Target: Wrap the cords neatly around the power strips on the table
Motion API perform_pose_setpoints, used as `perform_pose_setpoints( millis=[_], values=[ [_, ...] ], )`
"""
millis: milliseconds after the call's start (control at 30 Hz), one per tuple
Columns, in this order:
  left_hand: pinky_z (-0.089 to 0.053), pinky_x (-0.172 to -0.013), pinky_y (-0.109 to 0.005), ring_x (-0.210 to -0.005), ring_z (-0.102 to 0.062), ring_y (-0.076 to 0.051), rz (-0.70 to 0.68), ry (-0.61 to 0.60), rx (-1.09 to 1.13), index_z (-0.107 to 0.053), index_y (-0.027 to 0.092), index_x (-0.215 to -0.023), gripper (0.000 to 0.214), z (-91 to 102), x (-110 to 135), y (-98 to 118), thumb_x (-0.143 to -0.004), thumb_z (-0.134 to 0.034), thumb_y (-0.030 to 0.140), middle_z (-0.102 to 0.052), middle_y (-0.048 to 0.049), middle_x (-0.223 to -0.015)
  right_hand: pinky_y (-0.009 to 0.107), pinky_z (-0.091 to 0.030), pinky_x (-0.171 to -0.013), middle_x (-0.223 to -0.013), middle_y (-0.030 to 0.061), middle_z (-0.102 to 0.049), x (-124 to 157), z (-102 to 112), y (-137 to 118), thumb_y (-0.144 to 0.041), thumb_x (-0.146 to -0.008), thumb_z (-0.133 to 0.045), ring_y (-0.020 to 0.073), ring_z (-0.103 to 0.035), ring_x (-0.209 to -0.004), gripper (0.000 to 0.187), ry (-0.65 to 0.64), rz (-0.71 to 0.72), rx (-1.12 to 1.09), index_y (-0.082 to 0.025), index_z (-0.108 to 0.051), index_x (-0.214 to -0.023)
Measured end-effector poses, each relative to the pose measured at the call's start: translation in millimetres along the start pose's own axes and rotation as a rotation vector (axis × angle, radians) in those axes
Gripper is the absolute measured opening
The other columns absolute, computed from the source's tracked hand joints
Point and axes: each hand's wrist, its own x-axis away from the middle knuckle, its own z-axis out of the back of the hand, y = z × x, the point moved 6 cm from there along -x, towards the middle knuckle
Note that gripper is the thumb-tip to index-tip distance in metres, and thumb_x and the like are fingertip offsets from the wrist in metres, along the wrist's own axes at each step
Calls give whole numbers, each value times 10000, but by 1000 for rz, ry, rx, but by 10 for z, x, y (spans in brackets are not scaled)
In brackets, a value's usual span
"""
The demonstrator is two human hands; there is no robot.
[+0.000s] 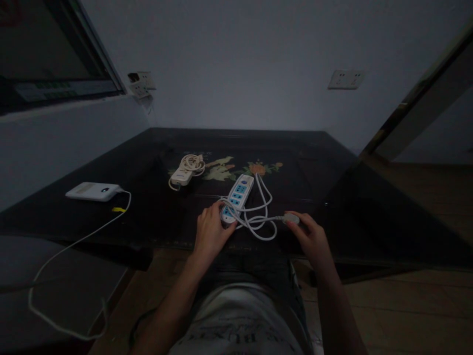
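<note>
A white power strip (241, 191) with blue sockets lies slanted on the dark table in front of me. My left hand (213, 228) is closed around its near end, thumb on one side and fingers on the other. Loose loops of the strip's white cord (263, 238) lie over and beside it on the right. At the cord's end is a white plug (291, 218), pinched between the thumb and fingers of my right hand (309, 234). The plug's prongs cannot be made out.
A second, cream power strip (182, 176) with its cord coiled on it lies farther back. At left is a white power bank-like device (93, 191), its cable hanging off the table (321, 172). Wall sockets (346, 79) are at back right, others (142, 84) at back left.
</note>
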Motion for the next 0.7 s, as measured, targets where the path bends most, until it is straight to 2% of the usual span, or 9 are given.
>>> perform_pose_setpoints(
  millis=[200,433,567,700],
  values=[
    [-432,-829,-430,-1005,-578,-317,24,-8,6,-443,192,-1190,550,-2,34,4,-735,-692,376,-635,-113,-1074,292,-504,-635,-875,88,-643,-8,-14,-95,-481,-799,-597,212,-611,-782,351,-2,10,44,-183,-689,-962],
    [-418,-834,-409,-985,-593,-294,-12,-65,-8,-426,228,-1239,579,36,74,48,-752,-687,400,-649,-83,-1067,285,-508,-680,-953,91,-658,-31,-13,-107,-418,-785,-631,222,-622,-875,310,-68,-9,-9,-188,-703,-979],
    [-411,-846,-405,-997,-589,-274,-45,-111,-34,-414,256,-1268,560,62,91,30,-780,-665,371,-646,-64,-1091,301,-516,-722,-966,85,-676,15,43,-25,-437,-748,-667,221,-632,-871,338,-40,-111,-117,-184,-717,-967],
    [-415,-848,-405,-1002,-582,-271,-52,-123,-18,-410,247,-1283,579,79,101,-23,-781,-667,379,-640,-63,-1076,339,-538,-737,-920,76,-712,111,63,130,-476,-712,-706,222,-657,-806,373,11,-298,-340,-186,-725,-947]
  ],
)
